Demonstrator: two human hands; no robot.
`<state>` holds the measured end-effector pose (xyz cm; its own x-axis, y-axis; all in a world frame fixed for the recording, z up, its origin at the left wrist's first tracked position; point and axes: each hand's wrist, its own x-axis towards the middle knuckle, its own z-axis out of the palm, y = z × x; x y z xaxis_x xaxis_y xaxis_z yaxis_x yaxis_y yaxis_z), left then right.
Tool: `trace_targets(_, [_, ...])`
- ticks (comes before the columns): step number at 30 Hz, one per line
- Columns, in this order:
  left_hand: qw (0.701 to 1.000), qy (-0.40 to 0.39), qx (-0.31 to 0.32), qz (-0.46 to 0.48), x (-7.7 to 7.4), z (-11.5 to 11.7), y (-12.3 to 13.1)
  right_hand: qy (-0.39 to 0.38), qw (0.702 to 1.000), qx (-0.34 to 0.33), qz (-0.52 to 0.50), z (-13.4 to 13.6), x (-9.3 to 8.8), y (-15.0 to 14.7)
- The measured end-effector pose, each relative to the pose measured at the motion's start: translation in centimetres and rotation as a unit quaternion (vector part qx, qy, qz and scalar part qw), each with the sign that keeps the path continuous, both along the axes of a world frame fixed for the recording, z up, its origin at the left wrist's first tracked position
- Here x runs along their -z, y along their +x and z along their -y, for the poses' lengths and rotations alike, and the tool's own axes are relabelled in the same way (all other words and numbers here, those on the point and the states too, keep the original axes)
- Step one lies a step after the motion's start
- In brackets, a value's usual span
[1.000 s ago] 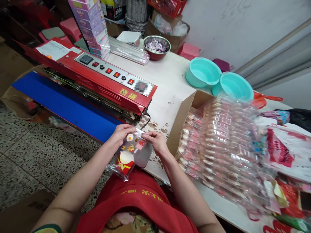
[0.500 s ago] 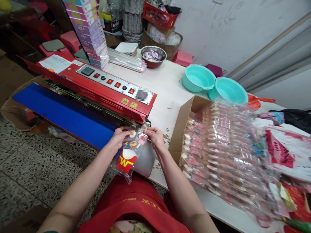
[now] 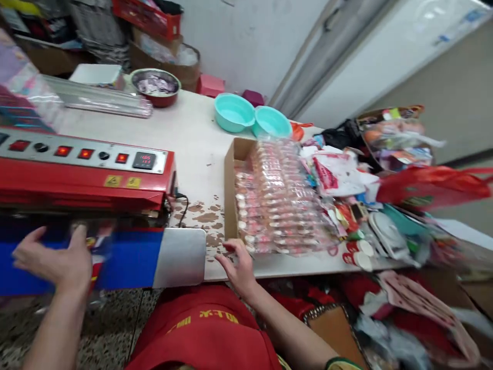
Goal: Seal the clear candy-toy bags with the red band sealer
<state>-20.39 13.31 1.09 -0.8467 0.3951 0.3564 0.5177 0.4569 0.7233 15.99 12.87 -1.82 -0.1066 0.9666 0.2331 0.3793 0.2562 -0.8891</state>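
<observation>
My left hand (image 3: pixel 57 259) is over the blue conveyor belt (image 3: pixel 131 259) of a red band sealing machine (image 3: pixel 77 182), fingers spread apart. Right beside it, a clear plastic packet (image 3: pixel 99 252) with red and yellow pieces lies at the belt, blurred by motion; whether a fingertip touches it I cannot tell. My right hand (image 3: pixel 241 267) hovers by the front corner of a cardboard box (image 3: pixel 230 192), thumb and fingers apart and nothing between them. Many filled clear packets (image 3: pixel 277 200) stand in rows in and beside that box.
A metal plate (image 3: pixel 181 257) extends from the belt's right end. Two turquoise basins (image 3: pixel 233 110) and a steel bowl (image 3: pixel 155 85) with small sachets stand at the back of the white table (image 3: pixel 196 139). Paper cups (image 3: pixel 358 254), bags and clutter cover the right side.
The view has swung right. Both hands have parted from the packet they held; it is now farther left along the belt, and my right hand has moved toward the cardboard box.
</observation>
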Motion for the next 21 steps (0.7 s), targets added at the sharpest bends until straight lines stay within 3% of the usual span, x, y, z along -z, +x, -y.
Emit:
trace_targets(2, [0.983,0.009,0.111,-0.143,-0.3,0.5,4.9,0.037,0.998,0.038,0.046,2.7,0.6,4.5])
trace_targets(4, [0.936,0.026,0.309,-0.166,0.0,0.7,12.0,0.031,0.993,0.084,0.08,4.9,1.4,8.2])
trace_targets(5, [0.893,0.01,0.422,-0.156,0.4,0.6,15.8,0.016,0.99,0.103,0.091,5.8,1.7,9.5])
trace_targets(7, [0.775,-0.049,0.611,-0.154,1.6,0.1,23.1,-0.018,0.987,0.13,0.097,6.8,2.4,11.4])
trace_targets(9, [0.688,-0.105,0.694,-0.185,3.0,-0.8,28.6,-0.048,0.984,0.149,0.086,7.1,2.9,12.5])
trace_targets(11, [0.667,-0.145,0.697,-0.218,4.1,-2.4,31.8,-0.07,0.981,0.167,0.067,7.1,3.4,13.3])
trace_targets(14, [0.715,-0.179,0.633,-0.238,4.2,-6.0,33.2,-0.083,0.979,0.183,0.039,7.1,4.0,14.5])
trace_targets(17, [0.75,-0.211,0.58,-0.236,3.0,-11.6,33.0,-0.086,0.979,0.185,0.029,7.1,4.3,16.0])
trace_targets(21, [0.731,-0.276,0.572,-0.251,2.1,-20.4,33.1,-0.071,0.984,0.157,0.043,6.3,3.6,17.5])
